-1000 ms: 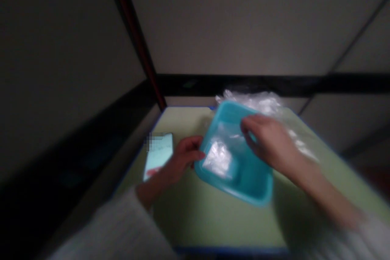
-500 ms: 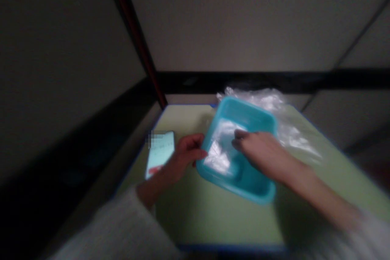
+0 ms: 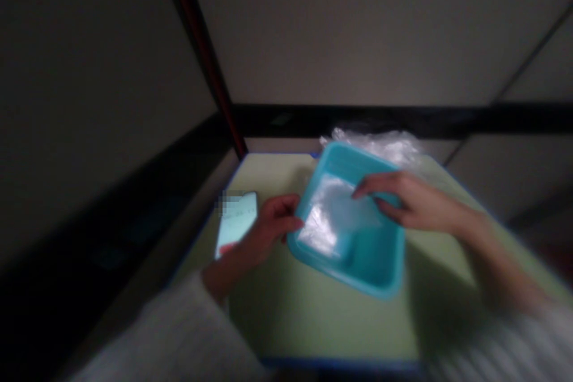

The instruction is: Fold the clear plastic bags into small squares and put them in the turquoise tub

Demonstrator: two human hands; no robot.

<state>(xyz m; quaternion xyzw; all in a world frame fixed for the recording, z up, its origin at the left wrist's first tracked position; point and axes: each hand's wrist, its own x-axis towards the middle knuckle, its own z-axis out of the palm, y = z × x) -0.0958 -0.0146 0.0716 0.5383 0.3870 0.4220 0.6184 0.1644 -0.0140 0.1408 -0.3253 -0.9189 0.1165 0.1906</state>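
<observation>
A turquoise plastic basin [image 3: 378,283], roughly rectangular, is tilted over the table. My left hand [image 3: 275,224] grips its left rim, thumb on the near side and fingers curled around the edge. Inside the basin lies a shiny clear plastic bag [image 3: 319,230], spread over the left part of its floor. My right hand [image 3: 412,200] reaches over the right side of the basin, with thumb and index finger apart above the bag. Nothing shows between those fingers. The picture is blurred, so whether a fingertip touches the bag is unclear.
A pale green table [image 3: 322,325] with a blue edge lies below the basin. To the left is a phone [image 3: 237,221] with a lit screen. Crumpled clear plastic [image 3: 396,146] lies behind the basin. Grey panels [image 3: 358,30] stand behind and to the left.
My right hand has drawn back to the right and its fingers have spread, uncovering more of the bag. The left hand and the basin stay nearly where they were.
</observation>
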